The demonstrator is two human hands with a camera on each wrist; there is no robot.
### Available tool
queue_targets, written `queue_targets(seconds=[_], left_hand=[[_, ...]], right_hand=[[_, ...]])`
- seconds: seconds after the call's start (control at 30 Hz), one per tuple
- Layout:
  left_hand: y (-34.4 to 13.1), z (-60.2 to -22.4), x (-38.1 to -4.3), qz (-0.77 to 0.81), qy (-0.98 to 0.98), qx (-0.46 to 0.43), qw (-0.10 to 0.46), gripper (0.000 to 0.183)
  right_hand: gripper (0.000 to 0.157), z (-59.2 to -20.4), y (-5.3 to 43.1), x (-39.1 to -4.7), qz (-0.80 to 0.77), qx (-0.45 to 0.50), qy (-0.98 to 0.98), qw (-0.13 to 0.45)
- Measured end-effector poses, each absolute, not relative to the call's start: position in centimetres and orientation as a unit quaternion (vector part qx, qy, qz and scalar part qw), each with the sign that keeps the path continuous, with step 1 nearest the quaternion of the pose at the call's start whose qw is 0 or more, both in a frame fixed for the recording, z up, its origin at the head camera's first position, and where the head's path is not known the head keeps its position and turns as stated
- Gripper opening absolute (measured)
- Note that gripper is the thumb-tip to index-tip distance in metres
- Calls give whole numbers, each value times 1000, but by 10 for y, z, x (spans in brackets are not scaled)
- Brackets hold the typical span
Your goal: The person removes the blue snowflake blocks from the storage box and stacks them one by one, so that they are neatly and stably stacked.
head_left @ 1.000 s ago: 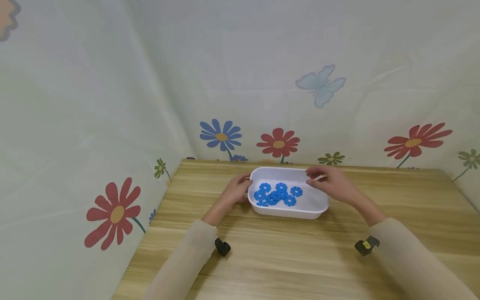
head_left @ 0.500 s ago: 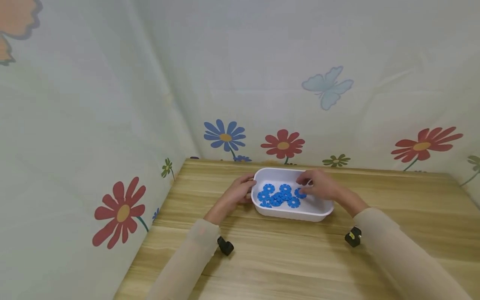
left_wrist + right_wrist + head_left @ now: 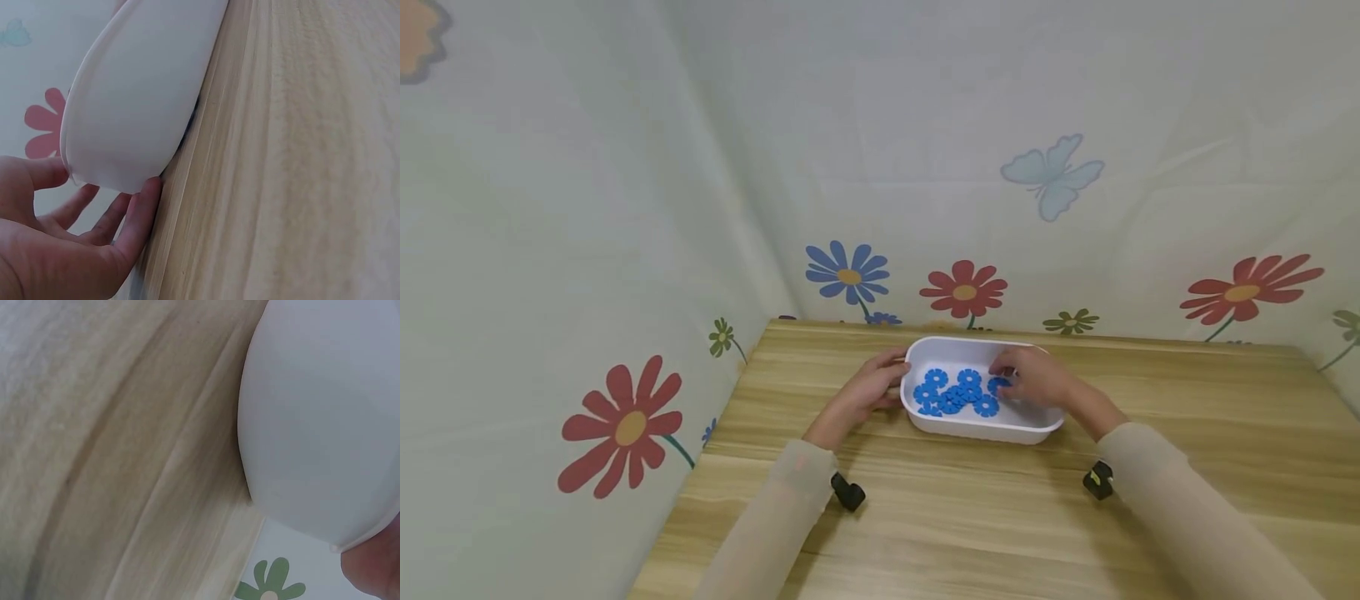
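Note:
A white plastic tray (image 3: 985,429) sits on the table with several blue notched snowflake discs (image 3: 951,398) inside, mostly heaped toward its left half. At the tray's left end my left hand (image 3: 872,383) holds it. In the left wrist view, the left fingers (image 3: 142,212) touch the outer wall, with one digit at the rim. My right hand (image 3: 1037,379) reaches over the right end into the tray, fingers curled around a blue disc (image 3: 997,386) at the group's right edge. That disc lies partly behind the fingers. The right wrist view shows mainly the tray's outside (image 3: 319,425).
The wood-grain table (image 3: 970,517) extends in front of the tray and to both sides. A pale cloth backdrop (image 3: 925,125) printed with flowers and a butterfly stands behind the table and along its left side.
My right hand has moved left and down from above the tray's right rim to the rightmost disc, its fingers closing in. The left hand has stayed at the left end.

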State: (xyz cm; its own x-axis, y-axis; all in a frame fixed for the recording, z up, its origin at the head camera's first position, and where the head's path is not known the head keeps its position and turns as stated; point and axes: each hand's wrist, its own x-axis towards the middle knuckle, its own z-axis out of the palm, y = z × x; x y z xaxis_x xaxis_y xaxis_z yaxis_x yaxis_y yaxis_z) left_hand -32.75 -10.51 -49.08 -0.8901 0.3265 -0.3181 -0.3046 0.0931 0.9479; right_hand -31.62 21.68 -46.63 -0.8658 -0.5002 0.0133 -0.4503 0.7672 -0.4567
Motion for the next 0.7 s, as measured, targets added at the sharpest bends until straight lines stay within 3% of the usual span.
queue_targets(seconds=[0.7], left_hand=[[-104, -492, -323, 669, 710, 12, 221, 51]], right_hand=[[30, -471, 214, -313, -179, -267, 947, 24]])
